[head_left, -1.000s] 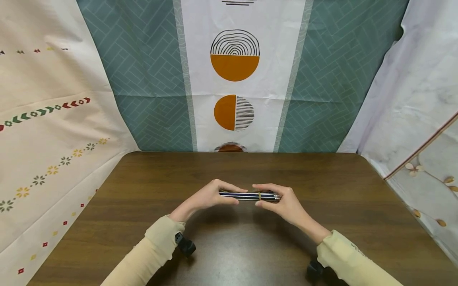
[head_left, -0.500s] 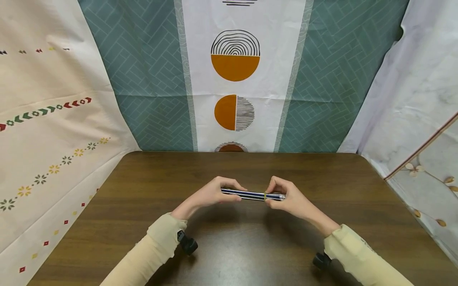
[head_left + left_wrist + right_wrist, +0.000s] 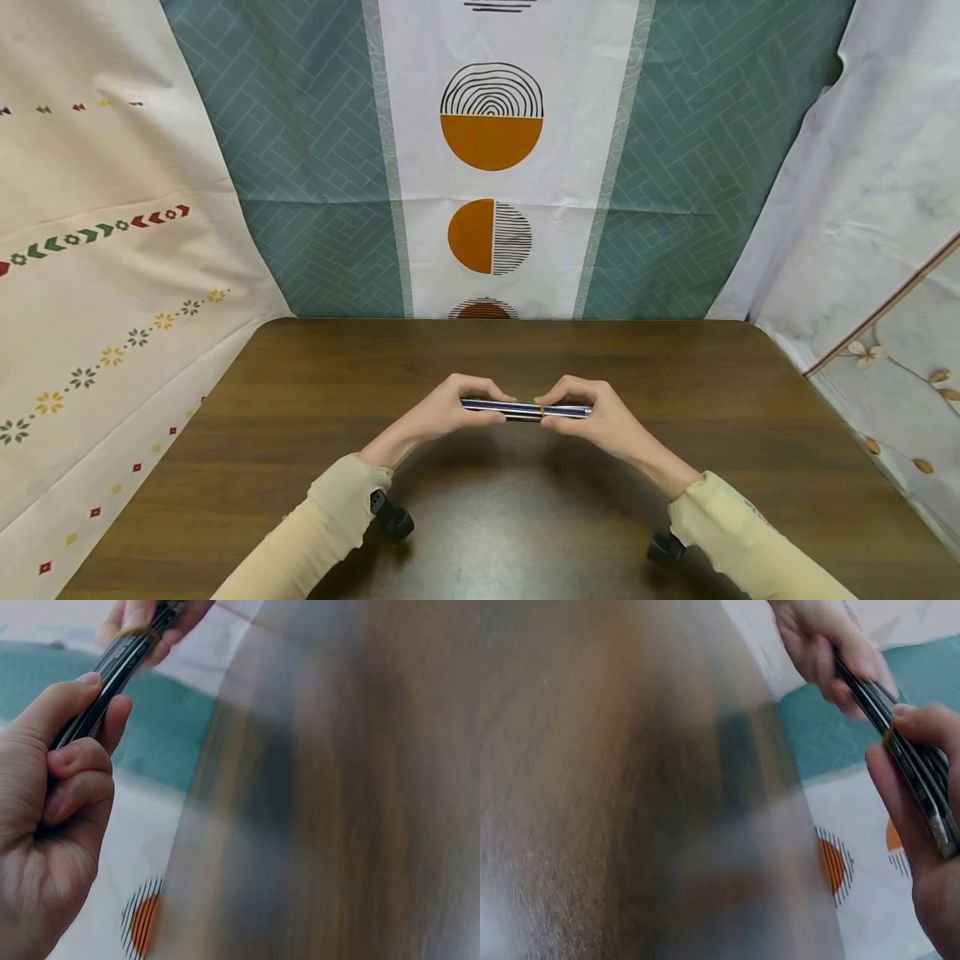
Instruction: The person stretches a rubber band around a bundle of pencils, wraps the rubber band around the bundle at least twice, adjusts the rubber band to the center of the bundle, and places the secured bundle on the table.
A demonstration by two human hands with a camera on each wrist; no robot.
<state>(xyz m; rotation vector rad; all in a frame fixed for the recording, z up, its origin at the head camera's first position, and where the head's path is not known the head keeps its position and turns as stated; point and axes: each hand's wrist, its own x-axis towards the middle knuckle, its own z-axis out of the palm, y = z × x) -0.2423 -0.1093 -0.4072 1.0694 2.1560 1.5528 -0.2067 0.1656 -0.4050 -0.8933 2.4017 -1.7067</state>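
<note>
Both hands grip a bundle of dark pencils (image 3: 525, 409) above a table (image 3: 300, 392): left hand (image 3: 442, 410) pinching one end, right hand (image 3: 596, 417) the other; a rubber band (image 3: 542, 409) is barely visible.

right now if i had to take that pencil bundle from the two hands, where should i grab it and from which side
Probably the bare middle stretch of the pencil bundle, coming down from above. It lies level above the table, the left hand gripping one end and the right hand pinching by the yellow rubber band, so only the short span between the hands is free.
</note>
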